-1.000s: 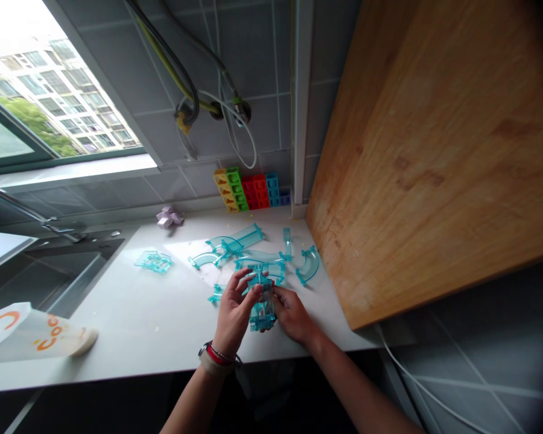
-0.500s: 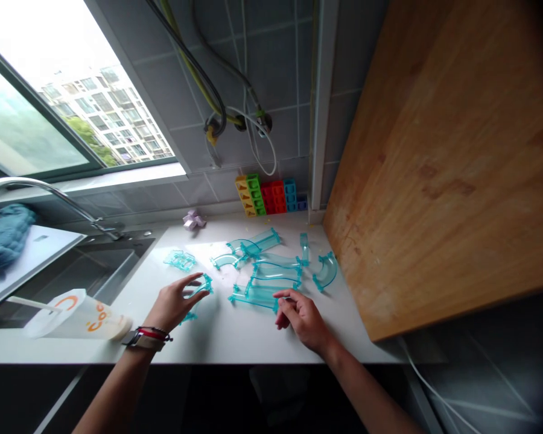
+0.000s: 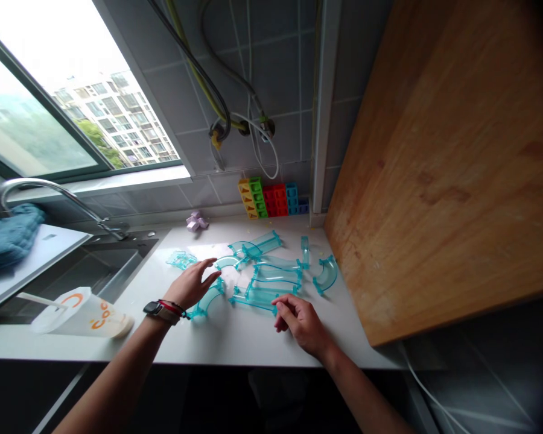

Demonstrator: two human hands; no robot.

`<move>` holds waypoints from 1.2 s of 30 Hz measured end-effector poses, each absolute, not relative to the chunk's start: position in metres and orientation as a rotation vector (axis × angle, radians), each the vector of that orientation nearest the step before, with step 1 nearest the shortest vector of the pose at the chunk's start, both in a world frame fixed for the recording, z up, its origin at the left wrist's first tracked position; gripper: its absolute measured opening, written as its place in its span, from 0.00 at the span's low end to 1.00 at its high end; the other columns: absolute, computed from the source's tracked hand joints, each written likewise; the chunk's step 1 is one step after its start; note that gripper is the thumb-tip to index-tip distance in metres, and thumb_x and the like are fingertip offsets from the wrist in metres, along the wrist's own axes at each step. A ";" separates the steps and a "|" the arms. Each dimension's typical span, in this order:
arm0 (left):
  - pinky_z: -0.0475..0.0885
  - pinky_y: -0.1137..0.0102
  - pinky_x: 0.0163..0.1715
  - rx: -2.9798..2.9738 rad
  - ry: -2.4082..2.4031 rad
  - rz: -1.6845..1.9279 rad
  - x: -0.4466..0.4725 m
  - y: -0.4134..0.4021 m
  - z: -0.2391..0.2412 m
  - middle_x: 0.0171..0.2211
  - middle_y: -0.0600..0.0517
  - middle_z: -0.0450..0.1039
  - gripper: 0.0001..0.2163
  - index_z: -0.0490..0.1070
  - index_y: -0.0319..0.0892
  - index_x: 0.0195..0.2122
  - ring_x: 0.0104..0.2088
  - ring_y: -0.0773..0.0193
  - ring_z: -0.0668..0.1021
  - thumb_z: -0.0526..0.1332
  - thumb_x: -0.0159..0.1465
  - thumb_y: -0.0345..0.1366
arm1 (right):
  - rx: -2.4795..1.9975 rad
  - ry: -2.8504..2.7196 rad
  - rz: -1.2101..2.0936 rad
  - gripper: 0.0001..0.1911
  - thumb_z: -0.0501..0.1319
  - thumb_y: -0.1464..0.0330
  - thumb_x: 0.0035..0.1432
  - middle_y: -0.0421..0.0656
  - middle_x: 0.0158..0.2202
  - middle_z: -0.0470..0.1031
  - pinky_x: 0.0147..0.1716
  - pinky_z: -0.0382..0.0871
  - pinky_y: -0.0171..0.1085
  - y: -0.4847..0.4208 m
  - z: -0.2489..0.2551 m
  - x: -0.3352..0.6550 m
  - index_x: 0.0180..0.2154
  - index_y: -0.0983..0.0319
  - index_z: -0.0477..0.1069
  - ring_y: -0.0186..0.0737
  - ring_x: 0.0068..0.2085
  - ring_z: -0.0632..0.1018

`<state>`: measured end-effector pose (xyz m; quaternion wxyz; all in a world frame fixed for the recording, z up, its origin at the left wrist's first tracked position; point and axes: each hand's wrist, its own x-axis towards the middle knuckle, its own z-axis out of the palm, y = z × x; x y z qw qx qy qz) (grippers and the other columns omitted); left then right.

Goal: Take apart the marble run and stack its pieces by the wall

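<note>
Left hand (image 3: 190, 285) spread near curved track (image 3: 211, 295), 9 o'clock from right hand (image 3: 302, 320): curled, hold unclear. Pinch edges lightly.

We see daylight entering from the window (image 3: 40, 135) at upper left, where the sky (image 3: 36, 42) burns out to plain white and the building (image 3: 117, 114) looks pale and washed out. A glare patch whitens the counter (image 3: 239, 343) behind the left hand (image 3: 190, 283), and soft, faint shading lies near that hand. We find small highlights along the clear blue pieces (image 3: 276, 273). The wall (image 3: 280, 78) stays dim, and below the counter we make out almost only black. The wide lens stretches the board (image 3: 447, 181) and cup (image 3: 84, 310); the far right edge darkens and blurs.
</note>
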<state>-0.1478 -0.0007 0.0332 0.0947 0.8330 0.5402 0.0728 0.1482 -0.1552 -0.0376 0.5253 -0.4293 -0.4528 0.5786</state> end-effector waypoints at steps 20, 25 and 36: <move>0.77 0.63 0.40 2.585 1.388 0.014 -0.126 0.094 0.003 0.42 0.47 0.82 0.23 0.70 0.44 0.53 0.39 0.55 0.83 0.68 0.56 0.36 | -1.015 -1.081 1.369 0.16 0.59 0.56 0.67 0.39 0.24 0.76 0.28 0.72 0.34 -0.155 -0.036 0.148 0.42 0.63 0.75 0.36 0.25 0.78; 0.76 0.61 0.43 2.657 1.365 0.030 -0.123 0.092 0.013 0.44 0.46 0.78 0.21 0.71 0.44 0.52 0.41 0.54 0.82 0.66 0.57 0.35 | -1.011 -1.084 1.370 0.16 0.59 0.56 0.67 0.39 0.25 0.76 0.28 0.72 0.34 -0.155 -0.037 0.148 0.43 0.63 0.75 0.36 0.26 0.78; 0.74 0.63 0.43 2.704 1.449 -0.170 -0.113 0.091 0.046 0.42 0.48 0.81 0.35 0.62 0.44 0.66 0.45 0.52 0.80 0.65 0.55 0.28 | -1.020 -1.070 1.388 0.17 0.59 0.55 0.66 0.39 0.24 0.76 0.28 0.72 0.34 -0.155 -0.037 0.148 0.41 0.62 0.75 0.36 0.26 0.77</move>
